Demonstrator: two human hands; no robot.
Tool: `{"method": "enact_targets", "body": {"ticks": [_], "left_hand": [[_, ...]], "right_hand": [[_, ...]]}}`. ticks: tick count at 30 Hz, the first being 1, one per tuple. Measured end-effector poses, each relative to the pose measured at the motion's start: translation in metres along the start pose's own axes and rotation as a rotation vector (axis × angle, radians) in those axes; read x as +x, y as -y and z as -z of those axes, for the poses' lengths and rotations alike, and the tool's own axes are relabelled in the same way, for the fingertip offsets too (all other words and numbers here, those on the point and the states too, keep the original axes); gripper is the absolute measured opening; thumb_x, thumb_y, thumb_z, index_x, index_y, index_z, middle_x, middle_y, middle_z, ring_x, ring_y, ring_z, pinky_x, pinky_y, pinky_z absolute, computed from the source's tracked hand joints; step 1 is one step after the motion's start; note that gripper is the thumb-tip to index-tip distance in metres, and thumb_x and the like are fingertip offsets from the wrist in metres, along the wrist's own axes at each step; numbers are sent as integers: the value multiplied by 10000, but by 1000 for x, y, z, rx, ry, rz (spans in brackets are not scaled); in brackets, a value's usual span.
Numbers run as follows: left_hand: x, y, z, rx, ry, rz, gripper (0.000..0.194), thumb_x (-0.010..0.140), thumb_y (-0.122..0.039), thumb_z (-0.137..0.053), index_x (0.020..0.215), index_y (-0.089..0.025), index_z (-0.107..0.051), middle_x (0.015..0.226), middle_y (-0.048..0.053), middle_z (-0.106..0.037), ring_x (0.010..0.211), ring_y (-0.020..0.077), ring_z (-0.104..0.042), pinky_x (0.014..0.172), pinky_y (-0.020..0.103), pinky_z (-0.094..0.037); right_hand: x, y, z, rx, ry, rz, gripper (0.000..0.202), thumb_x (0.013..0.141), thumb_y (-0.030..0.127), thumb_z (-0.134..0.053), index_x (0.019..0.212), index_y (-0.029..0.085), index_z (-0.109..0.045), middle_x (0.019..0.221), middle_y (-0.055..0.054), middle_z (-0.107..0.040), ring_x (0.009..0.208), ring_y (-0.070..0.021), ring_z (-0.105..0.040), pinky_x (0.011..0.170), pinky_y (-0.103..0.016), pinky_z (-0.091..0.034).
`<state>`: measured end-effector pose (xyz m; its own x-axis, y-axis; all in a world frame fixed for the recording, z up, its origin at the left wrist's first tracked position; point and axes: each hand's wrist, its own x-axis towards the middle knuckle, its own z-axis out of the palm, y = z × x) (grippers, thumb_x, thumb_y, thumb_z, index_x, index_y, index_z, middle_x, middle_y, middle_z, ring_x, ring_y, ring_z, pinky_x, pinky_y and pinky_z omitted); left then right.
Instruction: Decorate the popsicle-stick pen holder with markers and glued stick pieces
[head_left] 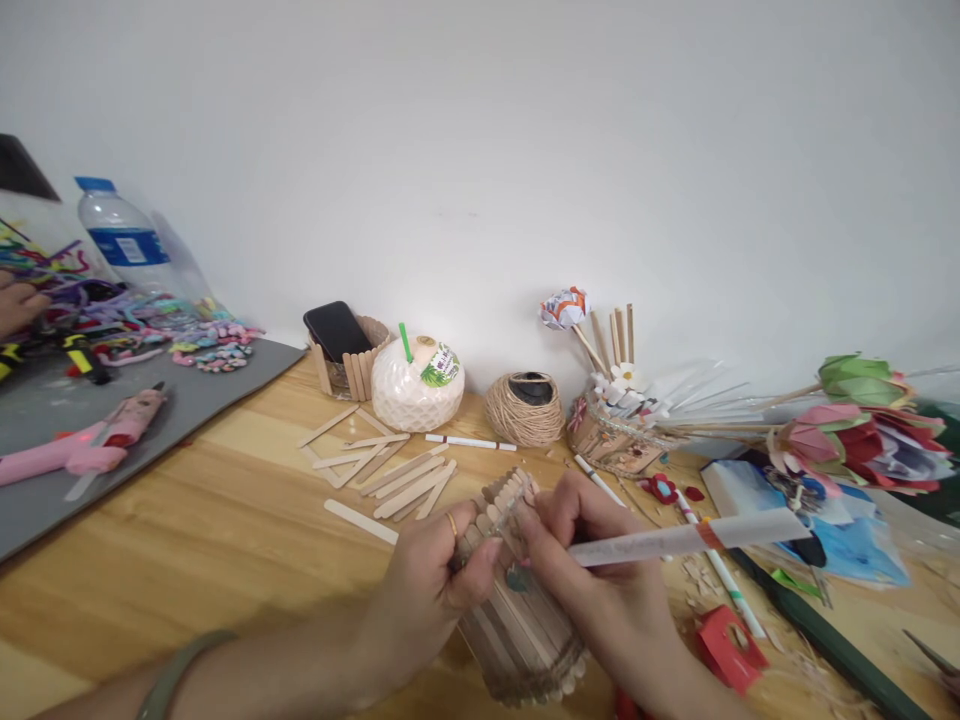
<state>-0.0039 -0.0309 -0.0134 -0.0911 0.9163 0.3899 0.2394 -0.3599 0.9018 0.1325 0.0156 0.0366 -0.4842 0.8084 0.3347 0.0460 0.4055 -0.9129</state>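
Observation:
My left hand (442,565) is closed around the upper part of a holder made of craft sticks (517,630), tilted in front of me. Rounded stick ends line its rims, and a twine band runs near the lower one. My right hand (600,580) is closed on a white marker (675,541) with an orange-red band, its back end pointing right. The right fingertips meet the side of the holder near its top; they hide the marker's tip. A small dark green patch (517,578) shows on the sticks between my hands.
Loose craft sticks (412,485) lie beyond my hands. Behind them are a phone (339,332) in a stick box, a white coconut (418,390), a twine ball (525,412) and a decorated basket (619,440). Paper flowers (862,445) and a red tape dispenser (731,645) are right; another person's hand (19,305) is left.

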Motion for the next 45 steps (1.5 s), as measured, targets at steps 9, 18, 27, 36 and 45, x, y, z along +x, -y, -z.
{"method": "enact_targets", "body": {"ticks": [9,18,27,36,45], "left_hand": [[0,-1,0,30,-9,1,260,869,-317,-459,640,-193,-459,574,-46,-443,518,91,-385,496,174,-348],[2,-6,0,34,-39,3,291,836,-307,-462,575,-204,-382,518,-61,-379,469,86,-341,452,172,-330],[1,-1,0,81,-51,20,293,842,-345,-463,590,-199,-430,526,-51,-431,486,97,-403,474,182,-357],[-2,0,0,90,-70,32,298,852,-366,-464,609,-193,-474,543,-44,-467,512,107,-438,507,191,-377],[1,-1,0,94,-93,32,314,834,-380,-473,581,-196,-449,518,-47,-445,489,102,-426,479,186,-370]], "right_hand": [[1,-1,-1,38,7,-23,318,801,181,-542,576,225,-322,523,74,-341,480,-93,-289,438,-220,-255],[-1,1,1,25,25,-35,286,782,148,-523,593,226,-322,537,75,-337,494,-95,-296,451,-219,-262],[0,2,0,53,32,-23,267,746,118,-496,593,229,-307,530,82,-310,491,-92,-272,445,-215,-243],[0,6,0,50,35,-35,264,730,127,-498,582,230,-304,524,84,-302,480,-85,-260,425,-214,-222],[0,5,-1,50,47,-38,269,732,146,-506,577,229,-303,521,82,-301,479,-88,-265,429,-215,-226]]}}
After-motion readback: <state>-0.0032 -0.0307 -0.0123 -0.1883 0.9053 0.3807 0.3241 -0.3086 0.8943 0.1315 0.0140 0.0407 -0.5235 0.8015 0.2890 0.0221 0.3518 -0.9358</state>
